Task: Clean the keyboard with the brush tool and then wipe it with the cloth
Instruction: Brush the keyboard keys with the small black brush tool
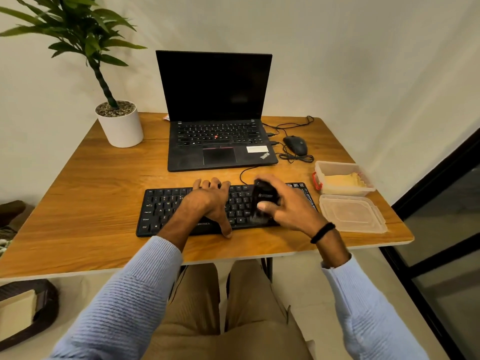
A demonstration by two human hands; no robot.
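- Wooden table [91, 203] against a pale wall, and 2 hands are at work on it.
- Left hand [207, 201] lies flat across the black keyboard [161, 209], fingers spread to the far edge, thumb at the near edge.
- Right hand [291, 206] grips the black brush tool [263, 194], bristles down on the keys just right of the left hand.
- Yellow cloth [342, 181] sits in a clear plastic container [320, 168] right of the right hand, with its lid [353, 214] nearer.
- Beyond both hands are an open laptop [215, 100] and a mouse [296, 145].
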